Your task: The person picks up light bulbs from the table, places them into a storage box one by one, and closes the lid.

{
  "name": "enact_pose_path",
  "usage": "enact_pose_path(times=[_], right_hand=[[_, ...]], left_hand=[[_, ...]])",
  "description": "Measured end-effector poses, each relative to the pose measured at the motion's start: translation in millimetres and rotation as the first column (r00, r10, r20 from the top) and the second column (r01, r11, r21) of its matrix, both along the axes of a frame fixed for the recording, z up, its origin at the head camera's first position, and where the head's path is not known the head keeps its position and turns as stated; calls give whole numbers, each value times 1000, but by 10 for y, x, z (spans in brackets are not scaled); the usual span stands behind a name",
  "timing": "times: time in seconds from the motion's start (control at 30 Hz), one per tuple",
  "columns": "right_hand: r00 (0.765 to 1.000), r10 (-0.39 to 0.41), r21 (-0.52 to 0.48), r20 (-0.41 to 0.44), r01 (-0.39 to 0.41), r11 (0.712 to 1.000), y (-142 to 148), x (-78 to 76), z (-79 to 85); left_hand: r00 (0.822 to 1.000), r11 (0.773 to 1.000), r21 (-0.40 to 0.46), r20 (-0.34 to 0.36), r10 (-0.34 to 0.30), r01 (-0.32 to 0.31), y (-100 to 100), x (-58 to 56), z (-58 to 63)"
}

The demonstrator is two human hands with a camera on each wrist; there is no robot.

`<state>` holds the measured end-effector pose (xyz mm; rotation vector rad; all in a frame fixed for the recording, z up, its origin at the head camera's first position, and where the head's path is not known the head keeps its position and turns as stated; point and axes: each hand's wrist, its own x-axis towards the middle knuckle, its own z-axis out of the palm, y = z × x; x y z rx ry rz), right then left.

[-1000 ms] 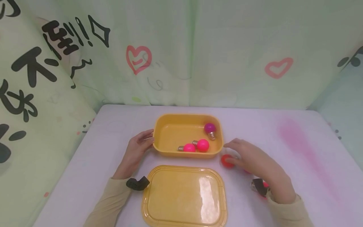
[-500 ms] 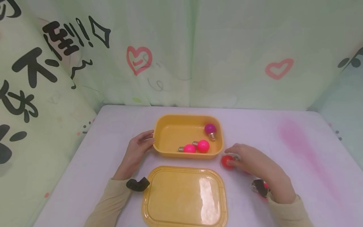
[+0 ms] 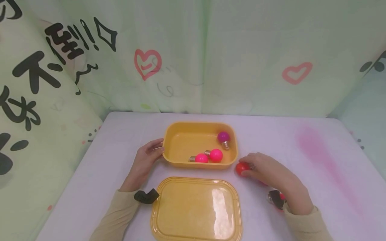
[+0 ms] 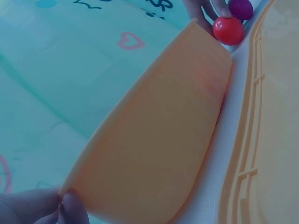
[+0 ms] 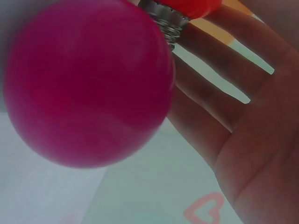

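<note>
A yellow plastic box (image 3: 184,144) stands on the table with two pink light bulbs (image 3: 215,155) and one purple bulb (image 3: 223,137) inside. My left hand (image 3: 145,160) pinches its left rim between thumb and fingers, seen closely in the left wrist view. Just off the box's front right corner, my right hand (image 3: 265,170) grips a red light bulb (image 3: 241,168) with thumb and fingertips. The red bulb's metal screw base points toward the palm. A magenta bulb (image 5: 88,84) looms large in the right wrist view; in the head view my right hand mostly covers it.
A yellow lid (image 3: 193,207) lies flat in front of the box. Beneath my right wrist, another pinkish bulb (image 3: 282,196) is partly hidden by the dark strap. Behind the white table (image 3: 289,144) hangs a pale green curtain (image 3: 241,50).
My right hand's fingertips have closed round the red bulb, which has tilted and risen slightly, with its screw base now showing. My left hand and the box have stayed in place.
</note>
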<state>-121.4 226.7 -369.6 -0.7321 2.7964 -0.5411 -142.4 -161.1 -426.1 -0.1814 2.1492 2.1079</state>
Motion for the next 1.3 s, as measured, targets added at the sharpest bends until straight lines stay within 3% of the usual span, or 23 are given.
enact_pose_path(times=[0.33, 0.87, 1.3], right_hand=[[997, -79, 34, 5, 79, 996, 24, -13, 70], [995, -54, 28, -83, 56, 998, 11, -36, 289], [994, -88, 35, -71, 90, 995, -78, -16, 447]], left_hand=[[1000, 1000, -2, 1, 7, -7, 0, -7, -25], [1000, 1000, -11, 4, 1, -1, 3, -6, -4], [1000, 1000, 12, -8, 0, 0, 10, -4, 24]])
